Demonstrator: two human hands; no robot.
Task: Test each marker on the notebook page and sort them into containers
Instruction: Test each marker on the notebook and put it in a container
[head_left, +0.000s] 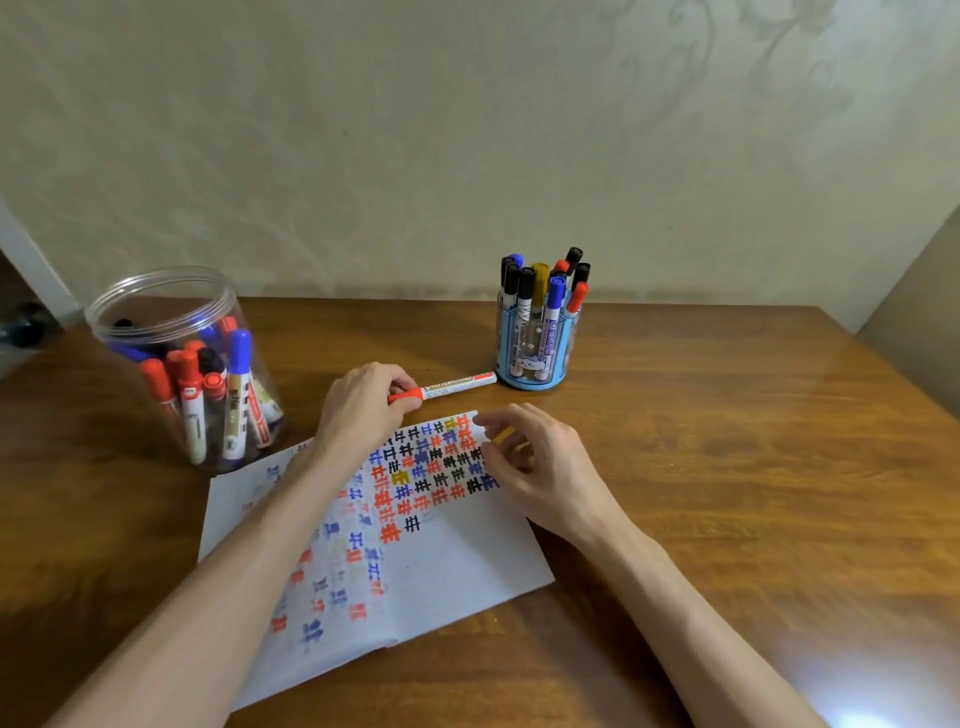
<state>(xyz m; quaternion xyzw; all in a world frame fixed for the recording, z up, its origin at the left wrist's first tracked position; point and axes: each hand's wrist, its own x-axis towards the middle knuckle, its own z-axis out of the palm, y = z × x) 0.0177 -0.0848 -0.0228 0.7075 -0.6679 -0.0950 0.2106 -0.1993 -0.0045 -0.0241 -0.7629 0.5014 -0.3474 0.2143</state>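
Red marker (453, 386), barrel printed "WHITEBOARD", on table (753, 467); left hand (363, 405) pinches its cap end. Right hand (540, 467) relaxed, empty, over notebook page (457, 566).

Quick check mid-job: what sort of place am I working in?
Probably a desk in a home: a wooden table set against patterned wallpaper, with a notebook and a jar of markers on top.
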